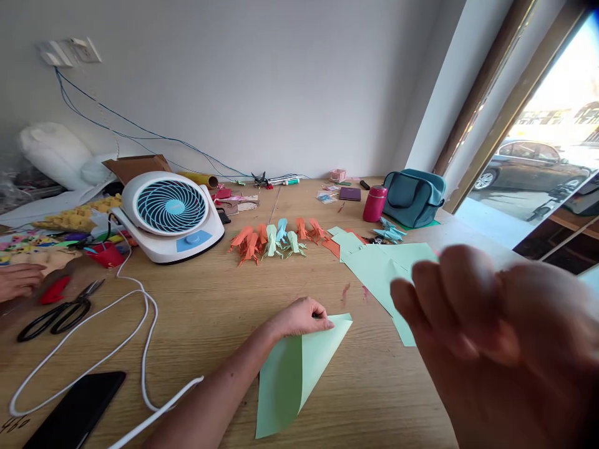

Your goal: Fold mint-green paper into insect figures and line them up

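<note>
My left hand [306, 317] pinches the top of a light green sheet of paper [285, 386], its fingers closed on the edge. The sheet is partly turned over into a loose, unflattened bend, with one corner pointing right. Close to the camera, my right hand [482, 305] is raised at the right with its fingers curled; it is blurred, and the inside of its grip is hidden. Behind it, more light green sheets [374, 274] lie on the wooden table. Several folded paper figures [271, 240] in orange, green and blue stand in a group beyond my left hand.
A white fan [173, 209], black-handled scissors [60, 315], a white cable [150, 324] and a black phone [75, 411] occupy the left. Another person's hand [19, 280] rests at the left edge. A pink bottle [374, 204] and teal bag [415, 196] stand back right.
</note>
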The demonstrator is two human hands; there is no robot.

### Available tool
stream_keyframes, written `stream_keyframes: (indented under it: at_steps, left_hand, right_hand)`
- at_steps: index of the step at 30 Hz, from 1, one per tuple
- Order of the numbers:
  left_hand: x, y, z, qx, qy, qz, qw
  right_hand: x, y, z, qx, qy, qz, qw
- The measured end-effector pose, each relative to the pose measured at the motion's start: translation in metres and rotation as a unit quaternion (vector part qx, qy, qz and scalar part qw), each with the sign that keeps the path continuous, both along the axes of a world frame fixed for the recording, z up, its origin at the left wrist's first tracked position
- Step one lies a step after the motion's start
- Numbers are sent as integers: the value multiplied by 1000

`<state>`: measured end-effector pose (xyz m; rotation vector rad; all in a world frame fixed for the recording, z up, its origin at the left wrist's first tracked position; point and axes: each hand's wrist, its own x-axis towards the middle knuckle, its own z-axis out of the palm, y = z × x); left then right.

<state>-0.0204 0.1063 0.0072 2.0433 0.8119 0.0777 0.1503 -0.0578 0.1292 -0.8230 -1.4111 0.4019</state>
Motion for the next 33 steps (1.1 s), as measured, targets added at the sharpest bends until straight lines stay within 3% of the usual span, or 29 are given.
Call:
stream_keyframes:
  at_steps: [3, 5, 8, 12, 16, 21, 33]
  left_hand:
    - [0, 1, 4, -11, -18, 9, 1000]
    - [1, 1, 8, -18, -41, 29, 999]
    - [1, -2, 15, -4, -73, 58, 996]
    - [2, -9, 24, 72, -82, 82, 991]
    - [4, -19, 34, 162, -69, 108, 978]
    - [7, -31, 42, 211, -32, 116, 970]
    - [7, -31, 46, 167, -33, 90, 981]
  right_hand:
    - [8, 52, -15, -13, 74, -19, 997]
    - [24, 77, -46, -104, 55, -65, 991]
    - [45, 89, -98, -234, 79, -131, 960]
    - [47, 78, -139, -367, 144, -37, 918]
    - [35, 73, -144, -403, 189, 64, 893]
    - [22, 74, -141, -373, 203, 136, 895]
    - [23, 75, -151, -353, 282, 173, 875]
